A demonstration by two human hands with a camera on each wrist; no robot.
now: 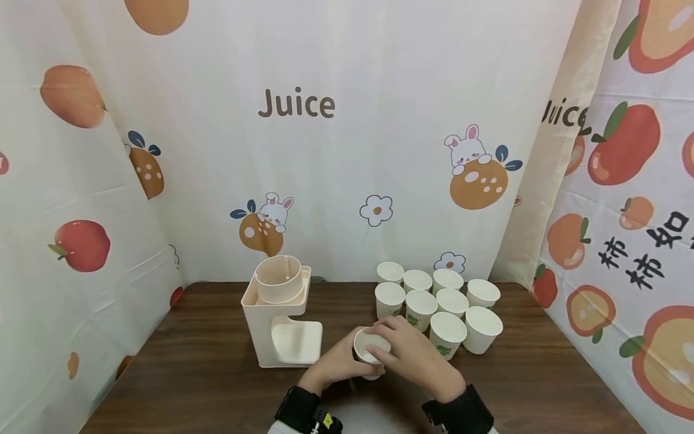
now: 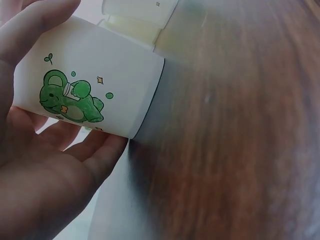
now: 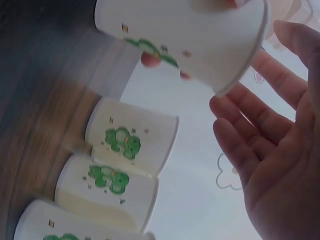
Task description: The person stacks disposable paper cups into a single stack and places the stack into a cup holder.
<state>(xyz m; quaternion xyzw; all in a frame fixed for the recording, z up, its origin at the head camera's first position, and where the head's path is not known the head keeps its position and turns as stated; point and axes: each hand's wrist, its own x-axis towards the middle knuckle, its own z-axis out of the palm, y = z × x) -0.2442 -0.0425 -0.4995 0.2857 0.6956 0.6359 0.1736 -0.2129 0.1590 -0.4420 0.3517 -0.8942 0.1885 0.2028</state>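
My left hand (image 1: 337, 365) grips a white paper cup (image 1: 371, 342), its fingers curled round the wall. The cup stands mouth up near the front of the table and bears a printed green cartoon animal (image 2: 72, 97), seen in the left wrist view. From the other side my right hand (image 1: 410, 354) reaches over the mouth of that cup. In the right wrist view its fingers (image 3: 270, 107) are loosely bent right at the rim, and the thumb stands apart from the wall.
Several more white paper cups (image 1: 447, 328) stand in rows at the right, close to my right hand. A cream-coloured stand (image 1: 260, 337) with a round cup-like top (image 1: 279, 280) is on the left. Behind the brown wooden table (image 1: 190, 349) hangs a fruit-printed curtain (image 1: 347, 157).
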